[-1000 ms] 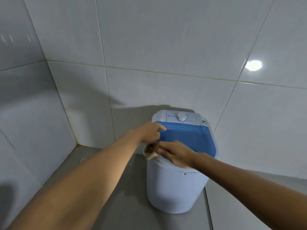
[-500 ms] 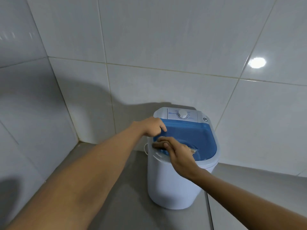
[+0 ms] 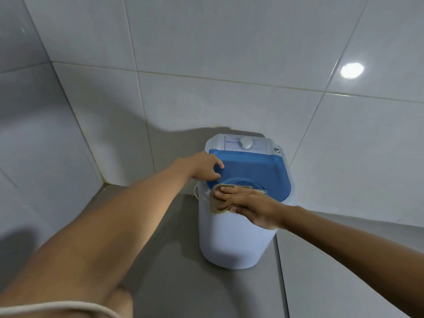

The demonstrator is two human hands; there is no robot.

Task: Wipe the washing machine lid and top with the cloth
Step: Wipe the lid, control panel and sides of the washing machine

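Note:
A small white washing machine (image 3: 231, 239) stands on the grey floor against the tiled wall. Its blue lid (image 3: 257, 171) lies flat on top, with a white control panel and dial (image 3: 245, 143) behind it. A tan cloth (image 3: 216, 206) lies over the lid's front left edge and hangs a little down the rim. My right hand (image 3: 247, 204) presses flat on the cloth, fingers spread and pointing left. My left hand (image 3: 204, 167) rests curled on the machine's left top edge beside the lid.
White glossy wall tiles (image 3: 229, 99) rise behind and to the left, meeting in a corner (image 3: 104, 182). The grey floor (image 3: 174, 271) spreads in front of the machine. A thin white cord (image 3: 195, 191) hangs at the machine's left side.
My right hand has flattened and spread over the cloth, which now shows on the lid's front left edge. My left hand has stayed at the left top edge.

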